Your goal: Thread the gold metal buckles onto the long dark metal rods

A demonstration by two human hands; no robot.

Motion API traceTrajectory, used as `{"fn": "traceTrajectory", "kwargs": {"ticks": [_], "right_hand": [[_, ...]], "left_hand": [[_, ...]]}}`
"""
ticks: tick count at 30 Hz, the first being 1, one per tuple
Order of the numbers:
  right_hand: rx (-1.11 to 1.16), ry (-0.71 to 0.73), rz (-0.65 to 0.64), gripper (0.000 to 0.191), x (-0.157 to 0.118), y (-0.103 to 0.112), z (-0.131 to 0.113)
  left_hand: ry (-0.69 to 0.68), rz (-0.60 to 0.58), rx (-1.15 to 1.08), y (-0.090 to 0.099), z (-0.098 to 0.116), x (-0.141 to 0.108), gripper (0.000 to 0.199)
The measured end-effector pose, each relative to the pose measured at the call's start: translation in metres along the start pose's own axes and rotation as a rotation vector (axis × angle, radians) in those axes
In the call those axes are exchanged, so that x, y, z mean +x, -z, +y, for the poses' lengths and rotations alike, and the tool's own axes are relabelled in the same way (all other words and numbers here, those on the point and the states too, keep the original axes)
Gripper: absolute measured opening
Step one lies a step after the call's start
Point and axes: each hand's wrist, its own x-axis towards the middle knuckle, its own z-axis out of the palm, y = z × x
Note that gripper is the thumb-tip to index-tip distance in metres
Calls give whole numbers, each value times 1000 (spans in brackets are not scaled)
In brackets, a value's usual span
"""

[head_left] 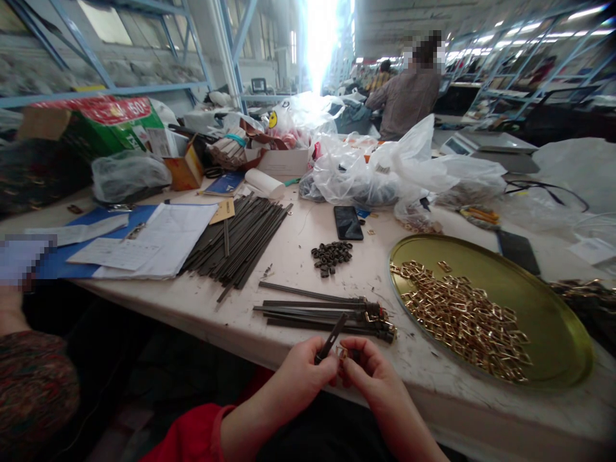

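My left hand point(303, 378) pinches a thin dark metal strip point(331, 337) at the table's near edge. My right hand point(370, 375) faces it, its fingertips holding a small gold rectangular ring point(341, 351) against the strip's lower end. Just beyond my hands lies a loose group of dark strips point(312, 309), with gold rings threaded at their right ends point(378, 319). To the right, a brass-coloured round tray point(546, 321) holds a heap of gold rectangular rings point(462, 321). A small pile of dark rings point(331, 258) sits on the white table point(298, 256).
A bundle of dark strips point(235, 240) lies beside papers on a blue folder point(158, 240). A black phone point(348, 222) rests near bulging plastic bags point(356, 173). A seated person's patterned sleeve point(33, 385) shows at left; another person point(404, 96) stands beyond the table.
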Motion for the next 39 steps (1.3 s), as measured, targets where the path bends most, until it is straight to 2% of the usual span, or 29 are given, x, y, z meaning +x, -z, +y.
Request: {"fn": "traceTrajectory", "kwargs": {"ticks": [7, 13, 17, 21, 25, 30, 33, 39], "right_hand": [[12, 41, 95, 35, 2, -1, 3], [-71, 51, 59, 33, 0, 2, 12], [-95, 59, 4, 27, 3, 6, 7], [2, -44, -73, 26, 4, 7, 2], [80, -153, -162, 14, 2, 6, 3], [206, -226, -205, 11, -3, 4, 0], [282, -255, -211, 16, -3, 2, -3], [209, -251, -235, 19, 2, 3, -7]], "left_hand": [[-3, 11, 33, 0, 0, 1, 24], [-2, 21, 84, 1, -9, 1, 25], [-13, -1, 160, 5, -10, -1, 24], [-18, -8, 176, 5, -5, -2, 21], [-3, 7, 198, 2, -5, -1, 18], [-15, 8, 241, 3, -7, -1, 19], [-31, 12, 298, 4, -8, -2, 18], [-32, 3, 360, 5, -9, -1, 17]]}}
